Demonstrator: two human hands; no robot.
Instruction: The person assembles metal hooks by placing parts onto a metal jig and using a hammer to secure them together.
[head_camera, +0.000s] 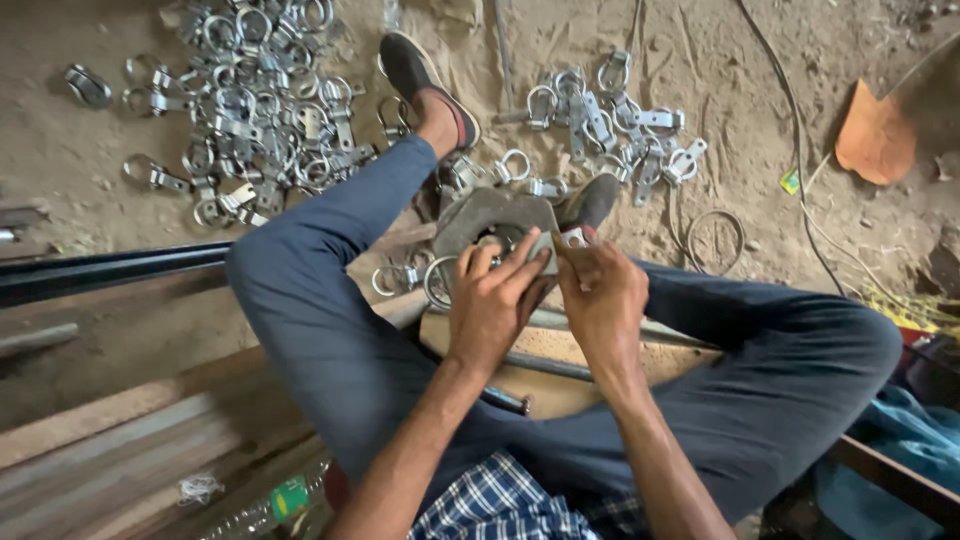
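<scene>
Two hands meet over one grey metal block (492, 212): left hand (490, 300) and right hand (603, 300) both pinch one small metal clamp piece (560, 240). Two heaps of clamps, too many to count, lie beyond: one far left (255, 100), one ahead (615, 125).

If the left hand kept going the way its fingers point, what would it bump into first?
Probably the small metal piece both hands pinch; the left hand already touches it. Just beyond lies the grey metal block, though depth is hard to judge.
</scene>
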